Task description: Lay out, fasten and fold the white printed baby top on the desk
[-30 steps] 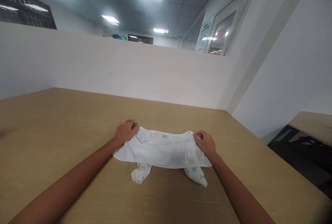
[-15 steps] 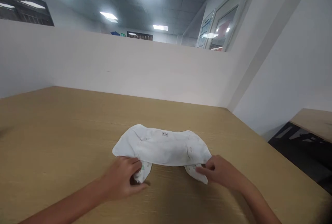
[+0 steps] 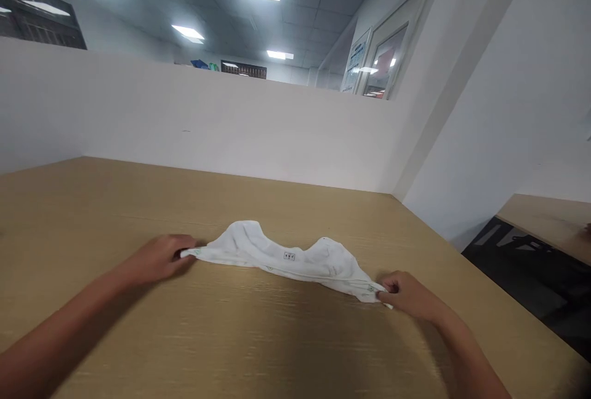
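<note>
Both have moved outward: left hand (image 3: pixel 159 258) and right hand (image 3: pixel 409 294) each pinch an end of the garment (image 3: pixel 286 257), stretched mid-frame on the desk (image 3: pixel 138 202). An even, low pull should keep it flat.

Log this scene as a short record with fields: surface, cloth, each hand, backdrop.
table: light wood
garment: white with a small print, lying stretched in a long strip on the table
left hand: pinches the garment's left end, low on the table
right hand: pinches the garment's right end
backdrop: white partition along the table's far edge
</note>
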